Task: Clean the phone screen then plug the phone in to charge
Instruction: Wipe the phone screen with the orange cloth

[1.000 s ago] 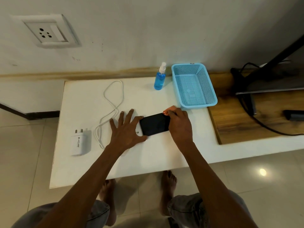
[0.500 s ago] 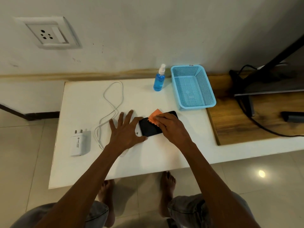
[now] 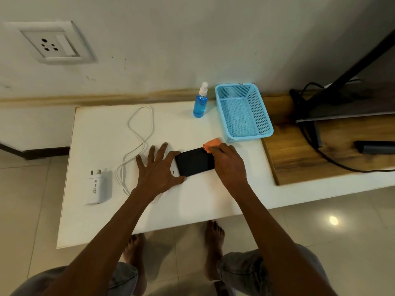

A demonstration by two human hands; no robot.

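A: Where's the phone [image 3: 195, 162]?

B: Flat on the white table [image 3: 102, 218], screen up, in the right half, about midway between the wall edge and the near edge. Its long axis runs roughly left to right, tilted so the right end sits a little nearer the wall edge. The left end, with a small port showing, points toward the left hand [image 3: 157, 169].

A: What is that hand doing?

B: It lies palm down on the surface with fingers spread wide and straight. The thumb and forefinger bracket the phone's left end, touching it; nothing is gripped.

A: And the other one?

B: The right hand [image 3: 227, 162] covers the phone's right end, fingers curled down over an orange cloth [image 3: 212, 143] pressed against the screen. A corner of the cloth sticks out past the knuckles toward the wall edge.

A: Anything for charging?

B: A white charger adapter [image 3: 96, 189] lies near the left edge, its pins pointing toward the wall edge. Just to its right, a white cable [image 3: 141, 133] loops from the middle of the table up toward the wall edge; its lower part passes under the left wrist. A wall socket [image 3: 51, 42] is on the wall above the left corner.

A: What else?

B: A blue spray bottle [image 3: 201, 103] stands upright at the wall edge, with a blue mesh basket [image 3: 265, 124] just beside it at the right-hand far corner.
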